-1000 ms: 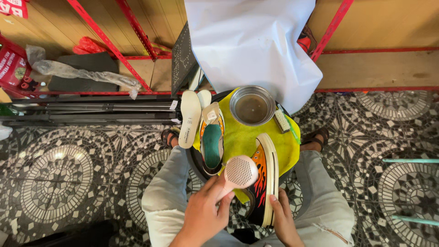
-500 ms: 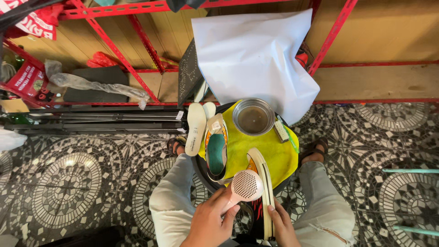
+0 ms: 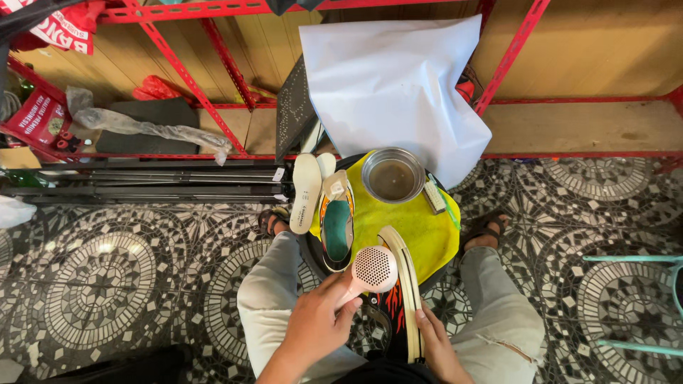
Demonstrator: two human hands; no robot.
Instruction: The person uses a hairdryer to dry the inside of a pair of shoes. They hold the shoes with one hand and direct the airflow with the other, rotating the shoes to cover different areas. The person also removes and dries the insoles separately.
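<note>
My left hand (image 3: 317, 326) grips a small pink hair dryer (image 3: 371, 271), its round perforated face turned up. Its nozzle points at a black shoe with orange flames (image 3: 402, 295), which my right hand (image 3: 435, 343) holds on its side by the sole edge. A second matching shoe (image 3: 336, 229) with a teal lining lies upright on the yellow cloth (image 3: 427, 231) over a round stool. Behind it stand a metal bowl of brownish water (image 3: 393, 176) and a small brush (image 3: 435, 197). A white insole (image 3: 305, 193) leans off the stool's left edge.
A large white sheet (image 3: 388, 85) hangs over the red metal shelving (image 3: 213, 57) ahead. Black tripod legs (image 3: 142, 181) lie along the patterned tile floor on the left. A teal chair frame (image 3: 644, 299) stands at the right. My knees flank the stool.
The view has tilted up a little, showing more shelving. The flame shoe has turned further onto its side in my right hand, and the dryer has stayed close beside it.
</note>
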